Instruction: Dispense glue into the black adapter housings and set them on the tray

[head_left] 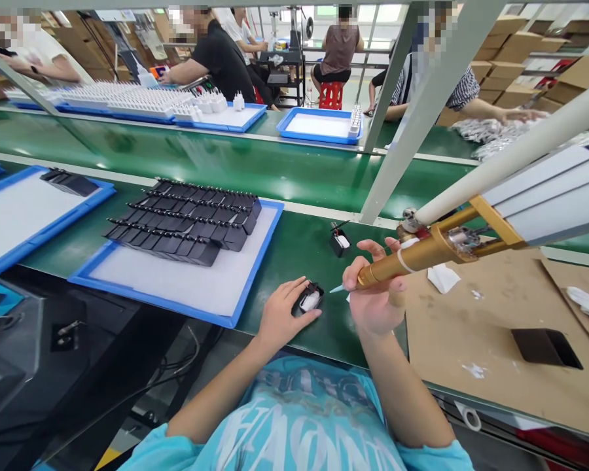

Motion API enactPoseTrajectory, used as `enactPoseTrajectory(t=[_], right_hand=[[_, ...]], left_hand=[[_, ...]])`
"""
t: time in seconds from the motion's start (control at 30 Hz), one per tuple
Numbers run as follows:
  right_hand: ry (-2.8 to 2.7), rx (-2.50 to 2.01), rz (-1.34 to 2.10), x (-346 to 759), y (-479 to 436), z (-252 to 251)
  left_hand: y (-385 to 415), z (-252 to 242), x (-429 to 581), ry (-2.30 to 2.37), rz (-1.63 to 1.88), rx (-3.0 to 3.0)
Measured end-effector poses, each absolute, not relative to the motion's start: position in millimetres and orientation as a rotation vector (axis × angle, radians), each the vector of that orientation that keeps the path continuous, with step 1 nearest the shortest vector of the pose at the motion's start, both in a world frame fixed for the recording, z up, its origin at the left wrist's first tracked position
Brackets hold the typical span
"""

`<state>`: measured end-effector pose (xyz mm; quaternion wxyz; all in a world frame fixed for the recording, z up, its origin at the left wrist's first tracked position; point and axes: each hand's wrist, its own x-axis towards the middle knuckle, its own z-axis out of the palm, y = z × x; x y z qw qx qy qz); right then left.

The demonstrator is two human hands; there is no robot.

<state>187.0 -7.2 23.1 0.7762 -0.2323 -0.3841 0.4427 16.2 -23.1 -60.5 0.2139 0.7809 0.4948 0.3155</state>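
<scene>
My left hand is closed around a small black plastic housing on the green bench, thumb on one side and fingers on the other. White material shows inside its open top. In my right hand is a gold-coloured glue dispensing gun, gripped by the thumb and fingers near its front end. Its pale blue tapered nozzle points left, just beside the housing; whether they touch I cannot tell. A second black housing with white inside and a dark wire stands farther back, apart from both hands.
Rows of black housings fill much of a blue-rimmed tray on the left. Cardboard on the right carries a black sleeve and white scraps. A slanted metal post rises behind the bench. Several co-workers sit beyond the green conveyor.
</scene>
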Motion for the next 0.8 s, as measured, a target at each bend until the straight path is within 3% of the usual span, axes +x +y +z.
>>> enactPoseTrajectory(t=[0.17,0.8], right_hand=[[-0.839,-0.494,0.958,179.0,-8.5,24.4],[-0.845,-0.503,0.924,177.3,-8.5,24.2]], left_hand=[[-25.1,-61.2,26.1,1.387,0.735,2.313],[-26.0,-43.7,23.6,1.316,0.961,2.123]])
